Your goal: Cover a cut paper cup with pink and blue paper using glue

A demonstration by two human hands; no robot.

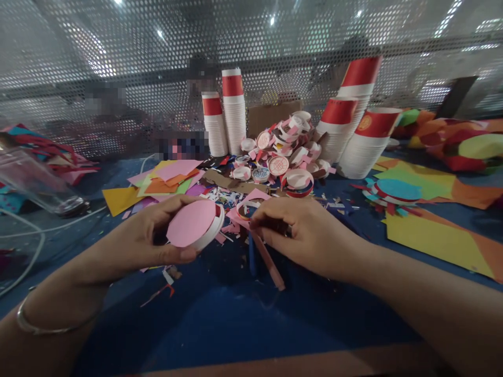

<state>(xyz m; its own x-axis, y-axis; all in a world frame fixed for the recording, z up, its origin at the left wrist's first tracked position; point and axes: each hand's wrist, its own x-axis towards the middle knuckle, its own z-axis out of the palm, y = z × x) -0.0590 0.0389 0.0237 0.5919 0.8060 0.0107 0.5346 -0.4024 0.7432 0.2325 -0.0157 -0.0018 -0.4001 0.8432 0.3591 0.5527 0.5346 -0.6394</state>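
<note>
While the left hand (137,236) clasps a round, pink-papered white ring (196,226), the right hand's grip (302,236) is unclear.

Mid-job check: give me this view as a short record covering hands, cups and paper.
Left hand: holding cut cup section, pink paper disc across its face
Right hand: by pink paper piece; grip unclear
Cup stacks: left pair, right group of three
Between stacks: heap of cut cup bases
Right side: yellow paper sheet, blue-topped cup piece
</note>
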